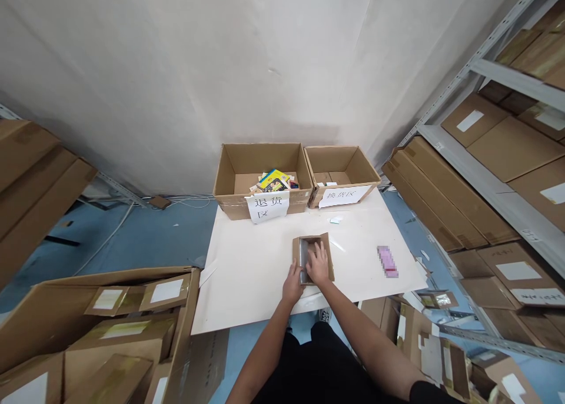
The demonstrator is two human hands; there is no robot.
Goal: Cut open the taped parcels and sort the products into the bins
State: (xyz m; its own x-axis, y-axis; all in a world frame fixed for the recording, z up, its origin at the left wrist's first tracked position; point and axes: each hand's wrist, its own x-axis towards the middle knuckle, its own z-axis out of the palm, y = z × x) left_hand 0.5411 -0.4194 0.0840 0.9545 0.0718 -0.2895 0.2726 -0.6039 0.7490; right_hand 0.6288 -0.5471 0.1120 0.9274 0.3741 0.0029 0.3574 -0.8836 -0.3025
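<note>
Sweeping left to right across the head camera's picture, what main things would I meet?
Large box-filled carton, left hand on the small open box, right hand at its opening, blurred pink item, shelved boxes.

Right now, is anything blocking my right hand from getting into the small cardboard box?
Nothing visible does: the small cardboard box is open on top, and your right hand has its fingers at the opening. Your left hand is at the box's left side, out of the way.

Left fingers [293,267] holding open box [303,251]; right fingers [318,252] over opening.
</note>
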